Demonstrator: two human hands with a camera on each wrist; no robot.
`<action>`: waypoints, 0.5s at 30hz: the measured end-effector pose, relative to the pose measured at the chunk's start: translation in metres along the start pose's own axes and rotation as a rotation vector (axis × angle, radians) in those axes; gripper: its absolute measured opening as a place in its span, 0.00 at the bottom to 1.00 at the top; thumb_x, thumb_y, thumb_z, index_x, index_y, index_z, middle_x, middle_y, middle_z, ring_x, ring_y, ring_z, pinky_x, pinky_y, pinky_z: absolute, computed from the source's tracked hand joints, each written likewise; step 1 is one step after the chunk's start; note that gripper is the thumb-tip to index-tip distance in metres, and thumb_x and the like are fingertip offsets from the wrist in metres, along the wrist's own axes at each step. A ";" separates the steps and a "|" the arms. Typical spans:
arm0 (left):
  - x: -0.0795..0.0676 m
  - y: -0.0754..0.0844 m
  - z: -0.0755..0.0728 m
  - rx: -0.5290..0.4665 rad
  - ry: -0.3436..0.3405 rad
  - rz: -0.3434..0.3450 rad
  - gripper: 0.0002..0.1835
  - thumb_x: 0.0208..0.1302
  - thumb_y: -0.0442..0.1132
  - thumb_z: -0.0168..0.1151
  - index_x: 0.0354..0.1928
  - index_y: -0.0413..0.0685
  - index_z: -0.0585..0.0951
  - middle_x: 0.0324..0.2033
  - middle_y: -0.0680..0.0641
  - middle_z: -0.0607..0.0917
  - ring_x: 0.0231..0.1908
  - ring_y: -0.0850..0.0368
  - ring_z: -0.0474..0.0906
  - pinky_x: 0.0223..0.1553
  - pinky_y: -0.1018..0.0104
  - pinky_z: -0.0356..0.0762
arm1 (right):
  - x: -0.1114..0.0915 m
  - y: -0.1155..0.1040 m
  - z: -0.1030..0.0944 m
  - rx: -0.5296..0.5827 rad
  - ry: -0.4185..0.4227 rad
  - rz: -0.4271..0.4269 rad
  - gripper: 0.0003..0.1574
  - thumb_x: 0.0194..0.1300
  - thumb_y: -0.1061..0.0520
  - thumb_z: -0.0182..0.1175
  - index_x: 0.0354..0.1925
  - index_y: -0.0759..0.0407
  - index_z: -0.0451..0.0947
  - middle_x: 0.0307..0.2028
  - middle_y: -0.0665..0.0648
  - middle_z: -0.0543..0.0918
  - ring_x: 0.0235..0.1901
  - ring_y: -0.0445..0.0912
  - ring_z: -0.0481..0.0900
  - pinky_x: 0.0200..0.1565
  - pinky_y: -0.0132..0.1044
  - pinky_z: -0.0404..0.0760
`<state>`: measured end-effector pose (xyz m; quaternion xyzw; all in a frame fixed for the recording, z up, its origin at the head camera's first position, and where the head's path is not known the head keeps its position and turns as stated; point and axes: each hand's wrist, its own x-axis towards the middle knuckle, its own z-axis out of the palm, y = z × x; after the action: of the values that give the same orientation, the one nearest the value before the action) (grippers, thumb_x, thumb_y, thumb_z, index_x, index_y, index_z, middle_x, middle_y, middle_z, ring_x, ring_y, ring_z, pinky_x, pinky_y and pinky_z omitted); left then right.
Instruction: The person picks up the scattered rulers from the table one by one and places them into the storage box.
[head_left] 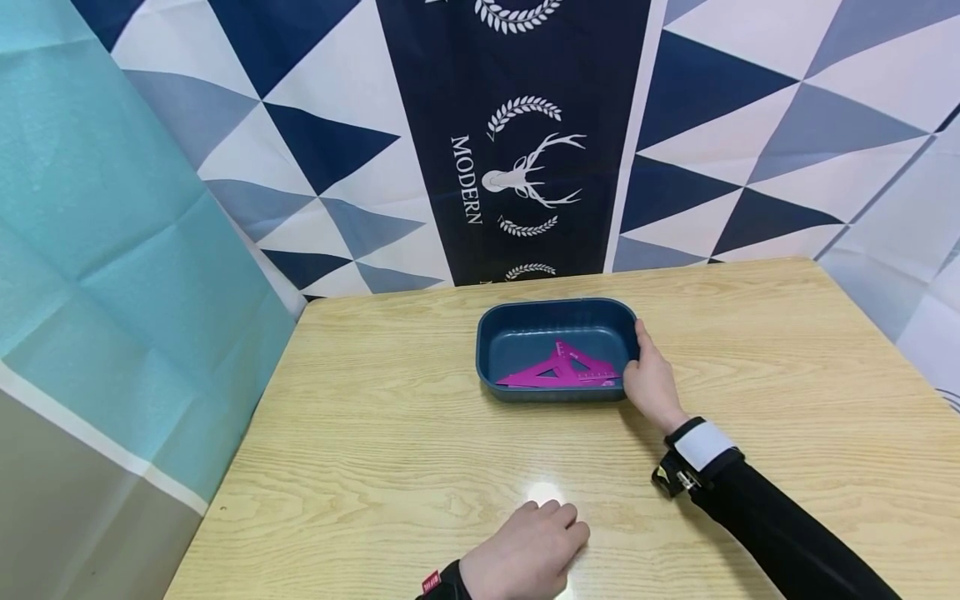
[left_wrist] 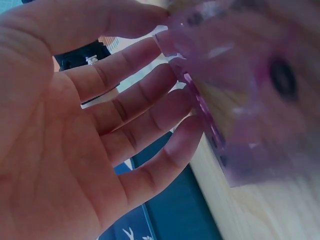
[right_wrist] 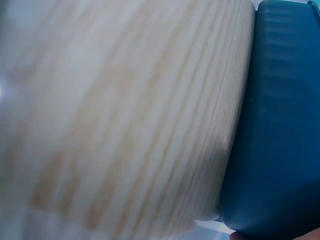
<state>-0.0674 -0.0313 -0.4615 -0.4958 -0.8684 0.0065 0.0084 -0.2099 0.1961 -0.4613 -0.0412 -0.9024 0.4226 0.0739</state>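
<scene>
A dark blue plastic bin (head_left: pixel 491 333) stands on the table with pink set squares (head_left: pixel 562 367) lying in it, partly overlapping. My right hand (head_left: pixel 654 385) grips the bin's right end, fingers along the outside and thumb at the rim. Only the bin's side wall (right_wrist: pixel 280 120) and a bit of fingertip show in the right wrist view. Closer to me, my left hand (head_left: pixel 528 550) is above the table with bent fingers. In the left wrist view it pinches the edge of a see-through pink plastic piece (left_wrist: pixel 250 165), whose exact kind is blurred; the head view hides this piece.
The light wooden table (head_left: pixel 360 467) extends around the bin on all sides. Behind its far edge hangs a patterned cloth (head_left: pixel 337 125) with triangles and a deer head. A turquoise sheet (head_left: pixel 135 242) hangs at the left.
</scene>
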 end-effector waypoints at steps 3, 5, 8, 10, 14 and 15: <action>0.001 -0.002 0.000 -0.037 -0.023 -0.007 0.08 0.51 0.41 0.63 0.31 0.60 0.73 0.25 0.60 0.68 0.27 0.67 0.65 0.25 0.76 0.53 | 0.000 0.000 0.000 0.009 -0.001 0.004 0.39 0.60 0.70 0.34 0.69 0.67 0.38 0.67 0.70 0.49 0.53 0.60 0.66 0.56 0.56 0.62; 0.001 -0.003 0.000 -0.059 -0.030 -0.010 0.09 0.51 0.40 0.62 0.32 0.61 0.73 0.26 0.60 0.68 0.28 0.68 0.65 0.26 0.76 0.54 | 0.000 0.000 0.000 0.010 -0.002 0.004 0.39 0.60 0.70 0.34 0.69 0.67 0.38 0.67 0.70 0.49 0.57 0.61 0.63 0.58 0.57 0.60; 0.002 -0.006 0.001 -0.073 -0.020 -0.013 0.11 0.49 0.39 0.63 0.33 0.62 0.73 0.26 0.61 0.69 0.29 0.67 0.66 0.27 0.76 0.55 | 0.000 0.000 0.000 0.017 -0.004 0.005 0.39 0.60 0.70 0.34 0.69 0.67 0.37 0.67 0.69 0.49 0.54 0.60 0.65 0.58 0.56 0.60; 0.003 -0.008 0.002 -0.081 -0.014 -0.016 0.12 0.48 0.38 0.62 0.34 0.62 0.73 0.26 0.61 0.69 0.29 0.67 0.66 0.28 0.76 0.56 | 0.000 0.000 0.000 0.019 -0.006 0.006 0.39 0.61 0.70 0.34 0.69 0.66 0.37 0.67 0.69 0.48 0.56 0.61 0.64 0.58 0.56 0.59; 0.006 -0.010 0.003 -0.097 -0.005 -0.033 0.12 0.49 0.37 0.62 0.35 0.62 0.74 0.26 0.60 0.69 0.28 0.67 0.65 0.28 0.75 0.57 | -0.001 0.000 0.000 0.016 -0.005 0.006 0.39 0.61 0.70 0.34 0.69 0.66 0.37 0.67 0.69 0.49 0.50 0.61 0.67 0.55 0.55 0.64; 0.007 -0.011 0.003 -0.094 -0.003 -0.035 0.12 0.49 0.37 0.62 0.35 0.62 0.74 0.26 0.60 0.69 0.28 0.67 0.66 0.27 0.75 0.57 | -0.001 0.000 0.000 0.013 -0.004 0.004 0.39 0.61 0.70 0.34 0.69 0.66 0.37 0.67 0.69 0.49 0.50 0.61 0.68 0.54 0.55 0.64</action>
<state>-0.0806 -0.0306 -0.4642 -0.4805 -0.8762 -0.0339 -0.0163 -0.2091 0.1962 -0.4608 -0.0419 -0.8996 0.4287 0.0715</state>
